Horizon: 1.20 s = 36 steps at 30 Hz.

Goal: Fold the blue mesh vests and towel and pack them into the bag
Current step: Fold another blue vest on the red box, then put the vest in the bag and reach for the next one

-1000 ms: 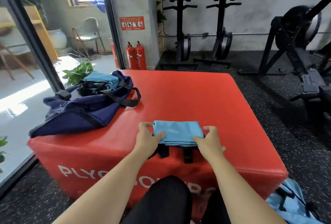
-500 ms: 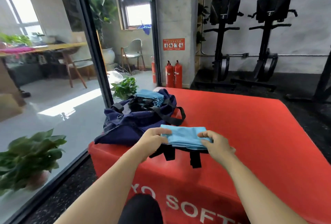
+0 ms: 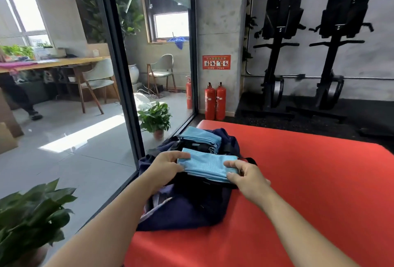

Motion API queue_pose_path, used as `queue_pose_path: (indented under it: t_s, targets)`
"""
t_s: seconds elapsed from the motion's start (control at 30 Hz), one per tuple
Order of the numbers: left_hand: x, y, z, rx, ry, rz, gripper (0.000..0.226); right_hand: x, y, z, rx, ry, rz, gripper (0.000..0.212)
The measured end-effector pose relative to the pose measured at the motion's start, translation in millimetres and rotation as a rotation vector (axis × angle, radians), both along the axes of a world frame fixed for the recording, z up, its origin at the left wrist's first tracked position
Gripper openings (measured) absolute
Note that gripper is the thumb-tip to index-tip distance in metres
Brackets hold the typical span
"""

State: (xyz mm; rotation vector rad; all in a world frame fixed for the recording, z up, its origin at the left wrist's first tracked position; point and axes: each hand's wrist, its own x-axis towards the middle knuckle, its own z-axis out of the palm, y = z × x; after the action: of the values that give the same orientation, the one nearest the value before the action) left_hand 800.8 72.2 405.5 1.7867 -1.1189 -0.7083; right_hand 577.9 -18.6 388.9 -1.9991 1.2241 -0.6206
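Observation:
A folded light-blue mesh vest (image 3: 205,166) hangs just above the open navy bag (image 3: 191,207), which lies on the red plyo box (image 3: 298,181). My left hand (image 3: 165,165) pinches the vest's left end and my right hand (image 3: 245,176) pinches its right end. Black straps show under the vest. Another folded light-blue cloth (image 3: 200,137) lies in the far end of the bag.
A glass wall with a dark frame (image 3: 119,87) runs along the left of the box. Potted plants (image 3: 155,118) stand by it, and two red fire extinguishers (image 3: 215,100) stand behind the box. Black gym machines (image 3: 277,53) line the back wall.
Both hands have lifted the folded vest off the box's near edge and carried it left, over the open bag. My view has turned left and come closer to the bag.

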Motion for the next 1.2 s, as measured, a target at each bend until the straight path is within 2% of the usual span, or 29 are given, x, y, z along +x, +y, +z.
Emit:
queue_pose_path:
  t_s: [0.13,0.23,0.4,0.53,0.7,0.87,0.97,1.07,1.13,1.2]
  targets:
    - [29,-30,6,-0.023,-0.034,-0.058,0.036,28,-30,2,-0.012,-0.008,0.009,0.019]
    - [53,-68,20,-0.066,-0.082,-0.025,0.037,56,-62,9,-0.053,-0.045,-0.015,0.017]
    - [89,-134,21,-0.167,-0.121,0.098,0.039,106,-111,19,-0.085,-0.053,-0.073,0.037]
    - [110,-176,-2,-0.202,-0.163,0.198,0.033,136,-139,8,-0.073,-0.052,-0.093,0.042]
    - [125,-208,-57,-0.114,-0.137,0.242,0.027,153,-165,-34,-0.023,0.053,-0.147,0.040]
    - [129,-225,-79,-0.131,-0.180,0.227,0.027,158,-177,-60,-0.105,0.128,-0.160,0.038]
    - [130,-225,-76,-0.092,-0.318,0.201,0.027,156,-175,-61,-0.176,0.233,-0.167,0.037]
    - [127,-220,-59,-0.064,-0.632,0.205,0.034,148,-169,-53,-0.413,0.261,-0.195,0.039]
    - [120,-219,-45,-0.076,-0.790,0.087,0.044,146,-167,-49,-0.596,0.323,-0.131,0.051]
    - [110,-221,-40,-0.018,-0.891,-0.060,0.048,148,-167,-48,-0.608,0.424,0.002,0.053]
